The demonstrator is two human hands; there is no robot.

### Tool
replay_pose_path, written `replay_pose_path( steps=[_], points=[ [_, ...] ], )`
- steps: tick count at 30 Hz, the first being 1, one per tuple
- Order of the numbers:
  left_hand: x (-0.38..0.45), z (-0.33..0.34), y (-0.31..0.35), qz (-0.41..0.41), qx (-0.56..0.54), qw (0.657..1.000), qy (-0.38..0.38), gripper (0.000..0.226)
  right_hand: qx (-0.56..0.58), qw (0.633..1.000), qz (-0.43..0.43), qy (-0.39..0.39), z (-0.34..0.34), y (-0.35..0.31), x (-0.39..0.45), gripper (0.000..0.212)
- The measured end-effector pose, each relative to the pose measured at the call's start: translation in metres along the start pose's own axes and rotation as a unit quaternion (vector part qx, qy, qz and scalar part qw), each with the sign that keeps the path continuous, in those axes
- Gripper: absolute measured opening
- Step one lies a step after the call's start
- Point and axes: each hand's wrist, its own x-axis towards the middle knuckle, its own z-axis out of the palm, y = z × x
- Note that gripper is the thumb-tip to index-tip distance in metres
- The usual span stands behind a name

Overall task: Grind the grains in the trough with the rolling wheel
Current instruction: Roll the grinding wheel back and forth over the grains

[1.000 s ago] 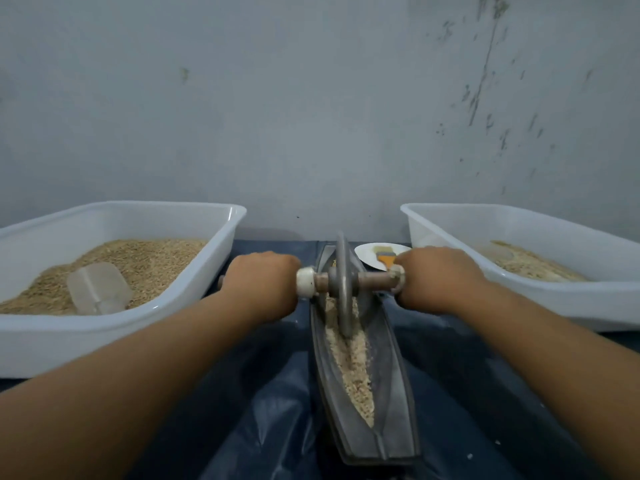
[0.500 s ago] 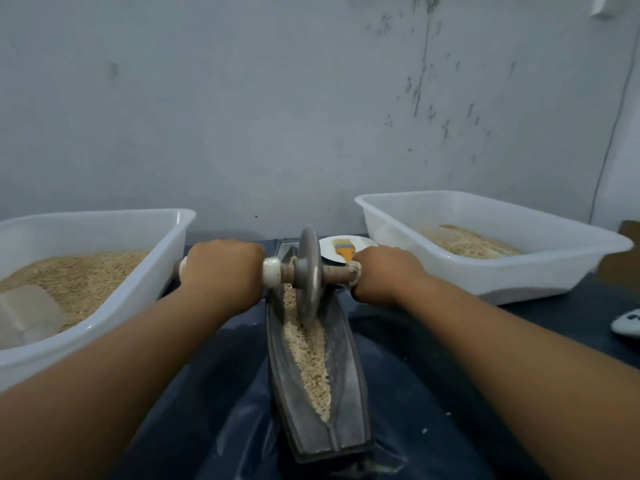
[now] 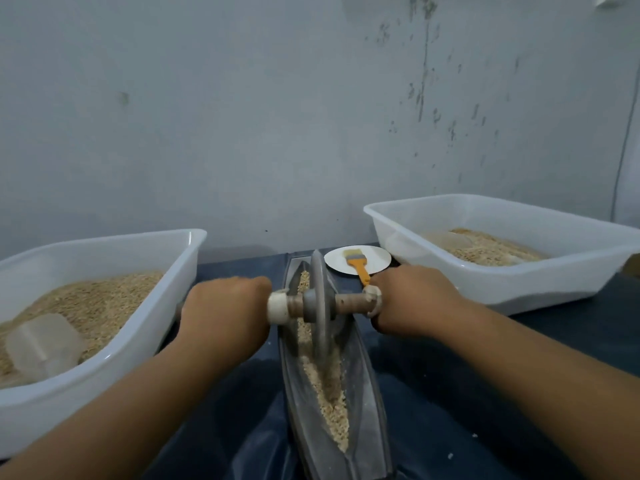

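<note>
A narrow grey boat-shaped trough (image 3: 367, 393) runs away from me down the middle, with pale crushed grains (image 3: 329, 403) along its groove. A grey metal rolling wheel (image 3: 319, 306) stands upright in the groove near the trough's far half, on a wooden axle with white end caps. My left hand (image 3: 225, 317) is closed around the axle's left end. My right hand (image 3: 412, 303) grips the right end. Both forearms reach in from the bottom corners.
A white tub (image 3: 114, 358) on the left holds grains and a clear plastic scoop (image 3: 45, 344). Another white tub (image 3: 554, 282) on the right holds a thinner layer of grains. Behind the trough, a small white plate (image 3: 374, 259) carries an orange-handled brush (image 3: 358, 266). Dark blue sheeting covers the table; a wall stands close behind.
The wheel has rolled a little nearer to me along the trough, with both hands still on the axle. The view has swung back to the left and slightly down.
</note>
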Motion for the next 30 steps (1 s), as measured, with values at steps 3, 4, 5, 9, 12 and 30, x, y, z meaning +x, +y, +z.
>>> replay_pose_path(
  steps=[3, 4, 5, 9, 12, 30],
  points=[
    [0.003, 0.002, -0.003, -0.017, -0.027, 0.999, -0.015, 0.023, -0.014, 1.0, -0.012, -0.001, -0.007, -0.003, 0.005, 0.016],
    [0.008, -0.001, -0.002, -0.024, -0.029, 0.999, -0.031, 0.019, -0.022, 1.0, -0.005, -0.015, -0.011, -0.006, 0.01, 0.013],
    [0.014, -0.003, 0.001, -0.028, -0.024, 0.998, -0.041, 0.016, -0.022, 0.999, 0.005, -0.025, -0.014, -0.01, 0.015, 0.013],
    [0.013, -0.007, 0.006, -0.036, -0.012, 0.999, -0.026, 0.017, -0.026, 0.999, 0.011, -0.02, -0.014, -0.011, 0.015, 0.016],
    [-0.007, 0.004, 0.001, -0.023, -0.005, 1.0, 0.009, 0.03, -0.024, 1.0, -0.01, -0.005, -0.011, -0.005, 0.002, 0.011],
    [0.018, 0.004, 0.0, -0.074, -0.045, 0.995, -0.043, 0.013, -0.026, 0.999, -0.011, 0.032, -0.024, -0.02, 0.014, 0.022]
  ],
)
